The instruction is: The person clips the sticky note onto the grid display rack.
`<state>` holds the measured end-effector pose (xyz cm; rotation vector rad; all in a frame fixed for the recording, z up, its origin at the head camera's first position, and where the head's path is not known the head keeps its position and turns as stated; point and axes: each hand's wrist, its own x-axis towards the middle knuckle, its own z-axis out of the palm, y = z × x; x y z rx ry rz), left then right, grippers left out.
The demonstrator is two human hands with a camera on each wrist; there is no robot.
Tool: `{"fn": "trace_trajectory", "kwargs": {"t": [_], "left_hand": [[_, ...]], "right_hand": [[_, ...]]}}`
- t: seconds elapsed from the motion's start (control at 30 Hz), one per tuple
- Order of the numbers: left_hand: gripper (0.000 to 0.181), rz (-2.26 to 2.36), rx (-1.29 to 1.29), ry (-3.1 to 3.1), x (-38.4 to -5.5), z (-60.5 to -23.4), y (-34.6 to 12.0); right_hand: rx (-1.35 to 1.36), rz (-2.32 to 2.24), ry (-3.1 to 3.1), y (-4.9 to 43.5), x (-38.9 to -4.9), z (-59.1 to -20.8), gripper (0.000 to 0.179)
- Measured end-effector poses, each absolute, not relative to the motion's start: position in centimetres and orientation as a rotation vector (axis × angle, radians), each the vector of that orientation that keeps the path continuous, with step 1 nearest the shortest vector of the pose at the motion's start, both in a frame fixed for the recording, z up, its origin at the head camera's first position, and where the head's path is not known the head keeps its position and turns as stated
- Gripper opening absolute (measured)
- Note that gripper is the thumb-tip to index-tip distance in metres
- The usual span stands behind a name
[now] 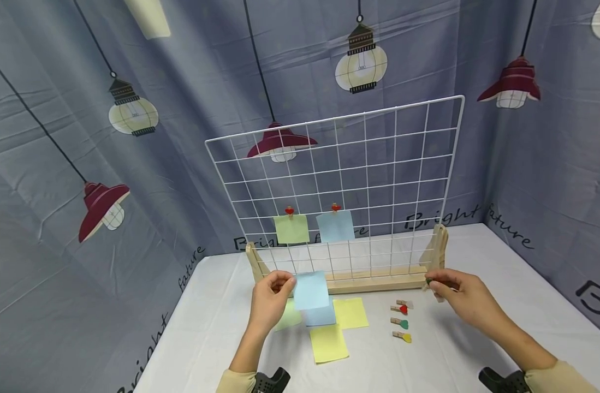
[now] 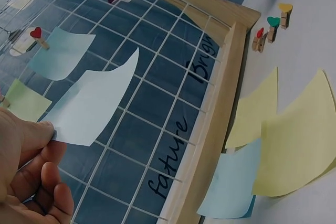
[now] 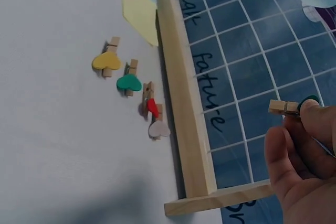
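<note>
My left hand point(image 1: 269, 301) pinches a light blue sticky note point(image 1: 311, 290) by its left edge, thumb on top. In the left wrist view the lifted note point(image 2: 97, 100) curls upward at its far corner, in front of the wire grid. My right hand point(image 3: 310, 156) holds a small wooden clothespin point(image 3: 283, 107) with a green heart between thumb and fingers, close to the grid's right foot. On the white grid panel point(image 1: 380, 163), a green note point(image 1: 292, 229) and a blue note point(image 1: 336, 227) hang side by side, each under a red-heart clothespin.
More notes lie on the white table: yellow ones point(image 1: 329, 345), a blue one point(image 1: 320, 316) and a green one point(image 1: 288, 317). Several heart clothespins point(image 3: 129, 82) lie in a row to their right. A wooden base point(image 1: 373, 283) supports the grid. Printed curtains point(image 1: 182, 164) surround the table.
</note>
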<state>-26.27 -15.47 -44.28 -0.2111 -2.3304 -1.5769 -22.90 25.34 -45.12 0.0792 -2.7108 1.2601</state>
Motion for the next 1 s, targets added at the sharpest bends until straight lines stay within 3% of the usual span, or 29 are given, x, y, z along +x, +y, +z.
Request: {"fn": "trace_trajectory", "kwargs": {"t": [0.3,1.0], "left_hand": [[0.006,-1.589,-0.275,-2.315,-26.5,-43.9,-14.6],[0.008,-1.58,-0.385,-2.348,-27.1,-42.6,-12.2]], "right_hand": [[0.055,1.252,-2.704,25.1,-23.2,-44.2,0.041],[0.088,1.249,-2.705,24.2,-23.7,-43.1,0.033]]}}
